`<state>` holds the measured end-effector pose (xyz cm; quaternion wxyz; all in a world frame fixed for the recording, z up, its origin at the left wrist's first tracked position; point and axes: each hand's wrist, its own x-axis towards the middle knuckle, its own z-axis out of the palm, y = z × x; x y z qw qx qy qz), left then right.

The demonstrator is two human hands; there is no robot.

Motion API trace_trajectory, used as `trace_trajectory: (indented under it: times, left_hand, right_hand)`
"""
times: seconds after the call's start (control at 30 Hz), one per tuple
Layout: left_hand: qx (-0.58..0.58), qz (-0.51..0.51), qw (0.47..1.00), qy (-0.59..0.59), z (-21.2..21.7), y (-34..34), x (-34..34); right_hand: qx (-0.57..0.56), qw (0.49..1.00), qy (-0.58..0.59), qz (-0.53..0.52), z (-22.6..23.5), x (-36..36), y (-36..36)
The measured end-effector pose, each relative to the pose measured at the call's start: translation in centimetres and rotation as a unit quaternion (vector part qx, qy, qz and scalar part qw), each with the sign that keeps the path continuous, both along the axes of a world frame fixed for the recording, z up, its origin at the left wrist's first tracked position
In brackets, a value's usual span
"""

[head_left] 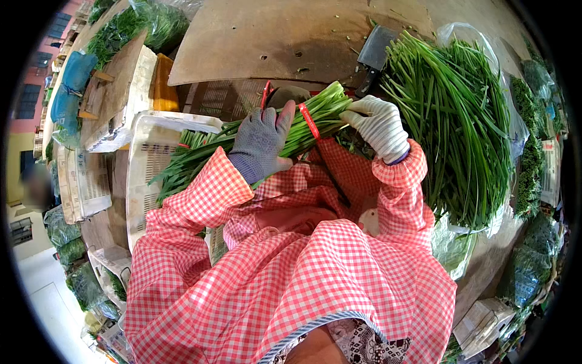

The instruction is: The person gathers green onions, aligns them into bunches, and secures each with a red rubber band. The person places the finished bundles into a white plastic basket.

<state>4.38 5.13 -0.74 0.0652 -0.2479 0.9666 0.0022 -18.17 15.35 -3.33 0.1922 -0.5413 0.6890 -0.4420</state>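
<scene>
A bundle of long green garlic chives lies slantwise before me, pale stem ends to the right and leaf tips to the left. Red tape circles it near the stem ends. My left hand, in a grey glove with bare fingertips, straddles the bundle left of the tape, thumb on the near side and fingers on the far side. In a white striped glove, my right hand has its fingertips pinched together at the stem ends. Whatever is between them is too small to make out.
At right lies a large heap of loose chives on plastic. A cleaver rests beside it on the wooden board. A white plastic crate stands at left, under the leaf tips. Bagged greens sit at the far left.
</scene>
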Motion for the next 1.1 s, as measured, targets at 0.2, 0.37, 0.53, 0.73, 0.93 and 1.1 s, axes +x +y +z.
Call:
trace_trajectory:
  times: [0.2, 0.37, 0.53, 0.73, 0.93, 1.1]
  left_hand:
    - [0.003, -0.010, 1.000, -0.011, 0.1, -0.3, -0.1]
    - [0.016, 0.001, 0.998, -0.065, 0.3, -0.5, -0.4]
    - [0.026, 0.003, 0.999, -0.043, 0.7, -0.2, -0.7]
    - [0.035, -0.003, 0.997, -0.062, 1.0, -0.5, -0.7]
    - [0.038, 0.008, 0.998, -0.053, 0.5, -0.6, -0.5]
    - [0.035, -0.014, 0.999, 0.005, -0.2, -1.4, 0.2]
  right_hand:
    - [0.022, 0.997, 0.053, -0.044, -0.3, 0.9, -0.4]
    - [0.047, 0.965, 0.250, 0.055, 1.1, -0.7, -1.1]
    - [0.032, 0.996, 0.079, 0.020, 0.4, -0.6, -1.6]
    - [0.067, 0.983, 0.165, 0.035, 1.0, -0.8, -1.3]
    - [0.097, 0.985, 0.123, 0.072, 1.2, -1.5, -1.5]
    - [-0.024, 0.991, 0.059, -0.120, -2.3, -3.1, -0.7]
